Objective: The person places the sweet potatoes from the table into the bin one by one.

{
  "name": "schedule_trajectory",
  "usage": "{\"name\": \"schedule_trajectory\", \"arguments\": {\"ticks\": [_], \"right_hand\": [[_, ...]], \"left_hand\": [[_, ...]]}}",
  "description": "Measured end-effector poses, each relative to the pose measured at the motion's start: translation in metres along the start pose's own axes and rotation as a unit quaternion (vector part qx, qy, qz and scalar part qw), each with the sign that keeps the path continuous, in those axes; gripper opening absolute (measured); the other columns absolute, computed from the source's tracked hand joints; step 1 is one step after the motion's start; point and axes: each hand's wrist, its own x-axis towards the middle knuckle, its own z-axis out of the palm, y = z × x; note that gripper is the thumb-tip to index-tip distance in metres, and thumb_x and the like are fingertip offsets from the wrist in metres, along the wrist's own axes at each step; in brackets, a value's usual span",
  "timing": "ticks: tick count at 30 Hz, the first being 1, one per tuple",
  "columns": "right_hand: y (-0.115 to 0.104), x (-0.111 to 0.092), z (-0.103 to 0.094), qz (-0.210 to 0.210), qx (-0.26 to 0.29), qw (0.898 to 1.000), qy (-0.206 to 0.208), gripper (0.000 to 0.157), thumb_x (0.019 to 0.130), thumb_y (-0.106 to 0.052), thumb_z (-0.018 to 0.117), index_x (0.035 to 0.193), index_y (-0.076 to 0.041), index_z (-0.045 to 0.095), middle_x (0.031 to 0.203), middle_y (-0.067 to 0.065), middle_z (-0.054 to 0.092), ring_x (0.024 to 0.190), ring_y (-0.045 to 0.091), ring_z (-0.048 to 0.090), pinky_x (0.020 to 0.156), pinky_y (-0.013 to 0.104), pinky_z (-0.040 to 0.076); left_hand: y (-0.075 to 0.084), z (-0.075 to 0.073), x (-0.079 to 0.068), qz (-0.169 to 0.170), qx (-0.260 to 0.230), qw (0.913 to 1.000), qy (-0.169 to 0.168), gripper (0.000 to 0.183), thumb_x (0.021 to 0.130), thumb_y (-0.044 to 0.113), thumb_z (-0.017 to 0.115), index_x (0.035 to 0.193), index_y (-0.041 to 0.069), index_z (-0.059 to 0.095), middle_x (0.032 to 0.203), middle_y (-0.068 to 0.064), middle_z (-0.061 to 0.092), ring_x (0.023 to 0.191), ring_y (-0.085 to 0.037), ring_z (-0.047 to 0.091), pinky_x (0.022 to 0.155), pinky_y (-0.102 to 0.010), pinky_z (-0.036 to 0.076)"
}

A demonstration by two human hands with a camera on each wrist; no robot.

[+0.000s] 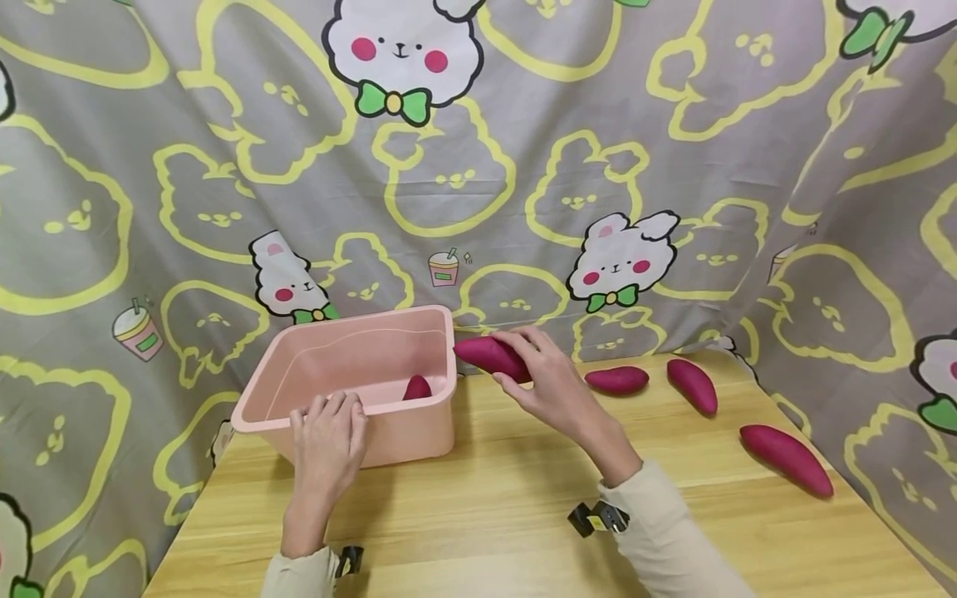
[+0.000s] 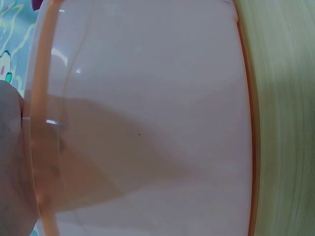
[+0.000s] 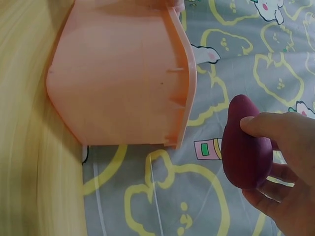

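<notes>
A purple sweet potato (image 1: 492,357) is in my right hand (image 1: 552,384), held up just right of the pink plastic bin (image 1: 407,433). In the right wrist view the thumb lies on one side of this sweet potato (image 3: 243,152) and the fingers on the other. My left hand (image 1: 327,440) grips the bin's near rim, its fingers bent over the edge. The left wrist view shows part of that hand (image 2: 15,162) against the rim, beside the bin's outer wall (image 2: 147,123). Inside the bin lies another sweet potato (image 1: 417,388), partly hidden by the front wall.
On the wooden table (image 1: 478,531) to the right lie three more sweet potatoes: one near the curtain (image 1: 616,380), one farther right (image 1: 692,386), one nearer the right edge (image 1: 787,459). A patterned grey curtain (image 1: 478,199) hangs right behind the bin and table.
</notes>
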Motion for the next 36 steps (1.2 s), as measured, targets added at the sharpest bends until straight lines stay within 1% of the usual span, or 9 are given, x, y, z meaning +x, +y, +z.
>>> {"name": "schedule_trajectory", "arguments": {"ticks": [4, 8, 12, 16, 21, 25, 31, 36], "right_hand": [[-0.002, 0.003, 0.002, 0.001, 0.01, 1.0, 0.003, 0.053, 0.089, -0.022, 0.08, 0.137, -0.013, 0.06, 0.132, 0.007, 0.06, 0.12, 0.023, 0.057, 0.09, 0.042, 0.056], [-0.003, 0.005, 0.005, -0.006, 0.013, 1.0, 0.006, 0.051, 0.089, -0.02, 0.079, 0.136, -0.011, 0.061, 0.131, 0.007, 0.06, 0.119, 0.023, 0.057, 0.092, 0.041, 0.055], [-0.006, 0.009, 0.01, -0.013, 0.021, 1.0, 0.006, 0.052, 0.087, -0.014, 0.08, 0.135, -0.009, 0.063, 0.133, 0.009, 0.059, 0.12, 0.025, 0.057, 0.093, 0.042, 0.055], [-0.009, 0.013, 0.014, -0.007, 0.034, 0.999, 0.002, 0.053, 0.086, -0.011, 0.081, 0.136, -0.01, 0.063, 0.134, 0.01, 0.058, 0.119, 0.025, 0.058, 0.092, 0.041, 0.056], [-0.013, 0.016, 0.019, -0.003, 0.048, 0.999, -0.001, 0.053, 0.087, -0.011, 0.081, 0.137, -0.011, 0.064, 0.134, 0.01, 0.058, 0.118, 0.026, 0.06, 0.092, 0.04, 0.056], [-0.019, 0.02, 0.024, -0.009, 0.058, 0.998, 0.003, 0.052, 0.087, -0.014, 0.082, 0.136, -0.01, 0.063, 0.133, 0.009, 0.06, 0.117, 0.025, 0.06, 0.092, 0.04, 0.056], [-0.026, 0.024, 0.033, -0.01, 0.06, 0.998, 0.006, 0.05, 0.087, -0.018, 0.083, 0.134, -0.011, 0.066, 0.128, 0.008, 0.061, 0.116, 0.023, 0.058, 0.09, 0.037, 0.056], [-0.031, 0.027, 0.041, -0.019, 0.064, 0.998, 0.003, 0.05, 0.087, -0.018, 0.083, 0.134, -0.01, 0.066, 0.126, 0.009, 0.062, 0.115, 0.022, 0.058, 0.089, 0.035, 0.056]], "left_hand": [[0.0, 0.001, -0.001, -0.005, -0.004, 1.0, -0.005, 0.031, 0.103, 0.023, 0.036, 0.089, 0.007, 0.059, 0.094, -0.014, 0.066, 0.09, -0.04, 0.055, 0.083, -0.058, 0.032], [-0.001, 0.001, -0.001, -0.003, -0.006, 1.0, -0.006, 0.032, 0.103, 0.023, 0.036, 0.089, 0.007, 0.059, 0.094, -0.014, 0.066, 0.09, -0.04, 0.054, 0.083, -0.058, 0.032], [-0.002, 0.002, 0.0, 0.004, -0.008, 1.0, -0.004, 0.032, 0.103, 0.023, 0.035, 0.088, 0.007, 0.058, 0.091, -0.013, 0.064, 0.087, -0.04, 0.053, 0.083, -0.059, 0.032], [-0.001, 0.003, 0.001, 0.005, -0.009, 0.9999, -0.002, 0.032, 0.103, 0.023, 0.034, 0.088, 0.007, 0.058, 0.09, -0.013, 0.064, 0.087, -0.04, 0.053, 0.083, -0.059, 0.032], [0.0, 0.001, 0.0, 0.0, -0.007, 1.0, -0.003, 0.032, 0.103, 0.022, 0.035, 0.088, 0.007, 0.059, 0.091, -0.013, 0.065, 0.088, -0.04, 0.054, 0.082, -0.059, 0.032], [-0.002, 0.0, -0.001, -0.003, -0.005, 1.0, -0.005, 0.032, 0.103, 0.023, 0.035, 0.089, 0.007, 0.059, 0.092, -0.013, 0.065, 0.088, -0.04, 0.054, 0.082, -0.059, 0.032], [-0.003, 0.0, -0.001, -0.005, -0.002, 0.9999, -0.013, 0.032, 0.104, 0.023, 0.035, 0.09, 0.008, 0.06, 0.095, -0.013, 0.066, 0.091, -0.04, 0.054, 0.083, -0.058, 0.032], [-0.003, 0.0, 0.0, -0.002, -0.002, 0.9999, -0.01, 0.033, 0.104, 0.024, 0.034, 0.09, 0.008, 0.06, 0.095, -0.013, 0.067, 0.091, -0.041, 0.055, 0.083, -0.059, 0.033]]}}
